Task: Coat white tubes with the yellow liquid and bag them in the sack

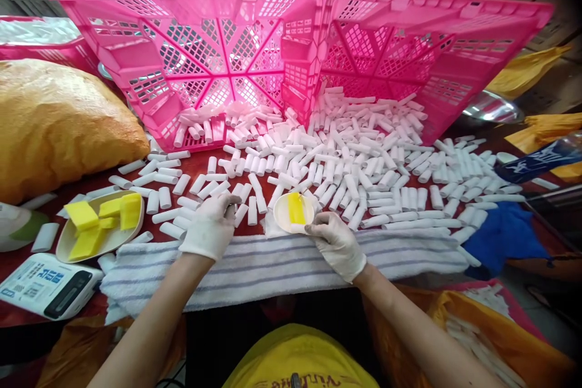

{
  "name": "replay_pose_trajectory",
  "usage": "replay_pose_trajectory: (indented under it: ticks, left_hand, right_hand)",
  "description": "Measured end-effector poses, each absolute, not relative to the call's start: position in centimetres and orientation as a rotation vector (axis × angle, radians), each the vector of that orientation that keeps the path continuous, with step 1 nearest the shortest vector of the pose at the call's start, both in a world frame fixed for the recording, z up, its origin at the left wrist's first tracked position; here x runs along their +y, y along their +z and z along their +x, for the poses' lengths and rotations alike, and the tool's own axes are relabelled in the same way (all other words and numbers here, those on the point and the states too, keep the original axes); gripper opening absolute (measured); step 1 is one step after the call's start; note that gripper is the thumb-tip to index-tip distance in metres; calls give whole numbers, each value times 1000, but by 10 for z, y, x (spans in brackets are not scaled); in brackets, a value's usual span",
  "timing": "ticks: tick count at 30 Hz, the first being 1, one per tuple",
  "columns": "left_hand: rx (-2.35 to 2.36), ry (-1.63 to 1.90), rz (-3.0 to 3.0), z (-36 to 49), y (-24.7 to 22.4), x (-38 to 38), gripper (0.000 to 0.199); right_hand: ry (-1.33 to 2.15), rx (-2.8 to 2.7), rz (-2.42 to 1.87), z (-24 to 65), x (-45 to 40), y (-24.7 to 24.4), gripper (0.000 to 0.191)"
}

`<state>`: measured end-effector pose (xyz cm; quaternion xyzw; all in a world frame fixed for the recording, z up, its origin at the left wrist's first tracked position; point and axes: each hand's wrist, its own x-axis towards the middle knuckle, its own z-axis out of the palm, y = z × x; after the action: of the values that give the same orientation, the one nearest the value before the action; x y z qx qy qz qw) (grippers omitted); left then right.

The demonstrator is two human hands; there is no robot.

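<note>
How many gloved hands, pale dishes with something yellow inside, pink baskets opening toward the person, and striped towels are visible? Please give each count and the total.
Gloved hands: 2 (left hand, right hand)
Pale dishes: 2 (larger dish, smaller dish)
Pink baskets: 2 (left basket, right basket)
Striped towel: 1
Total: 7

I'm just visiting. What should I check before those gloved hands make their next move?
1. Left hand and right hand gloved: ok.
2. Yellow piece inside the small dish: ok.
3. White tubes near both hands: ok, many lie close by.
4. White tubes sorted into tidy rows: not ok, mostly jumbled.
5. Left fingers gripping a tube: cannot tell, the fingertips are unclear.
6. Yellow piece wet: cannot tell.
</note>
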<state>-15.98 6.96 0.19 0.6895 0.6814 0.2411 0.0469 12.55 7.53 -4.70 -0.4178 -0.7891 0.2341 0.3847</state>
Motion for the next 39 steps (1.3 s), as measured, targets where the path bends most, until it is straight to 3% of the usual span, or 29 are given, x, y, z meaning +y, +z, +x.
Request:
replay_pose_trajectory:
  ticks: [2,6,13,18,23,29,33,39]
  left_hand:
    - [2143,623,2084,-148,6,69,24]
    - [2272,449,2020,-128,4,65,35]
    - [2457,222,1950,-130,-7,65,37]
    - [2466,110,1967,-129,-2,67,39]
    - [2420,426,1942,-137,8,61,37]
    - [1709,1046,1396,-128,-2,55,43]
    - [1306,1134,993,-101,7,55,50]
    - [926,1107,587,-78,27,50,60]
  right_hand:
    - [732,-1852,-1088,126,73,-47,9]
    - [954,-1458,-1216,131,69,-48,24]
    - [803,-1507,-1131,137,71,-43,19]
    - [907,-1509,-1167,124,80,-41,26]
    - [1066,-1525,-1404,113,101,-27,28]
    - [1146,-1369,-1603,138,108,-24,31]
    - [1036,-1300,-1455,146,95,-17,33]
    - [1449,-1156,-1156,136,65,8,36]
